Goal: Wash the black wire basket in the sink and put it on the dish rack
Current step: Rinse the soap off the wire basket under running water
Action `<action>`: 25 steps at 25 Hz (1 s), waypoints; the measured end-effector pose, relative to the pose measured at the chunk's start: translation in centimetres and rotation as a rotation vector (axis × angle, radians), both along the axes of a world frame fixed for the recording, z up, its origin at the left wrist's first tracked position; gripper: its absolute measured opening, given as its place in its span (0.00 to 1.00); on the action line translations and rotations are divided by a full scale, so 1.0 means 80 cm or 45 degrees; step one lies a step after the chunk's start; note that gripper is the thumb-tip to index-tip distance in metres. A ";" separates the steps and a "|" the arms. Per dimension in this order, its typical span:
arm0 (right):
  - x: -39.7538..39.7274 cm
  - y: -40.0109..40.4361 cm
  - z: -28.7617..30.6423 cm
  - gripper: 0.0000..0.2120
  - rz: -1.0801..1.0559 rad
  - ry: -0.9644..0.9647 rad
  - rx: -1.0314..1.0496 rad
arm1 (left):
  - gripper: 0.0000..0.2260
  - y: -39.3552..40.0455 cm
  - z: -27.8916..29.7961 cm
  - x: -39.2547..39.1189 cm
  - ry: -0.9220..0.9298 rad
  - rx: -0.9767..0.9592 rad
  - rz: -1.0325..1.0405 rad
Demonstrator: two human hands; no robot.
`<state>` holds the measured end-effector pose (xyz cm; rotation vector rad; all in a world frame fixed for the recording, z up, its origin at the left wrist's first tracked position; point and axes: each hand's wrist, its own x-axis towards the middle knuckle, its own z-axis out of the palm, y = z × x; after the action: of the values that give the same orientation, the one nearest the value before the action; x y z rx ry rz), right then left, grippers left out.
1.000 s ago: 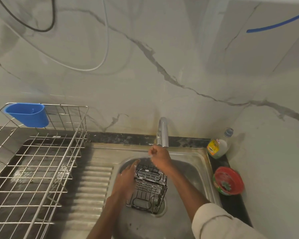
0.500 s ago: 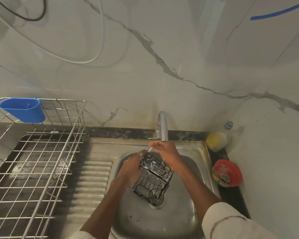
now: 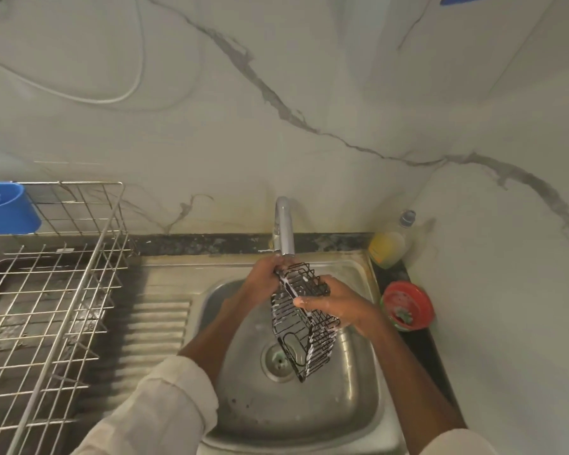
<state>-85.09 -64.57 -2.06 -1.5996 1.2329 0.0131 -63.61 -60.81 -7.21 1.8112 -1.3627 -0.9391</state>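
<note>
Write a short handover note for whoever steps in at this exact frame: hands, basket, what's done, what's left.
Left hand grips the top end of the black wire basket; right hand grips its side. The basket hangs tilted over the sink, beneath the tap, suds on its wires. Soaping looks done. Left: rinse it, then set it on the dish rack to the left.

The black wire basket (image 3: 304,326) is thin dark-coated metal wire, streaked with white suds, over a sink (image 3: 352,399) of dull brushed steel with a ribbed drainboard. The tap (image 3: 284,224) is smooth, shiny chrome, and the dish rack (image 3: 63,290) is bright bare metal wire carrying a glossy blue plastic cup (image 3: 5,208). The wall (image 3: 309,77) looks like smooth veined marble; the sleeves (image 3: 165,408) are pale matt cloth.
</note>
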 end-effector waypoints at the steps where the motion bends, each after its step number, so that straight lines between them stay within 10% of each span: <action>1: -0.004 0.003 0.000 0.39 -0.082 -0.047 0.026 | 0.19 -0.006 0.004 -0.006 0.001 0.009 -0.015; 10: 0.013 0.053 -0.004 0.20 -0.760 -0.286 0.329 | 0.11 -0.008 0.038 -0.035 -0.104 0.244 -0.075; 15: 0.046 0.067 -0.008 0.26 -0.819 -0.427 0.284 | 0.11 0.045 0.063 -0.031 0.656 0.229 0.298; 19: 0.065 0.092 -0.011 0.17 -0.775 -0.508 0.261 | 0.13 0.074 0.062 -0.022 0.386 0.134 0.370; 25: 0.040 0.086 -0.014 0.20 -0.519 -0.055 -0.560 | 0.09 0.094 0.067 0.016 0.531 0.171 0.468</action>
<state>-81.89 -57.68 -3.21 -1.6692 1.5828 -0.5828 -62.32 -53.27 -1.82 1.7540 -0.6980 -1.1426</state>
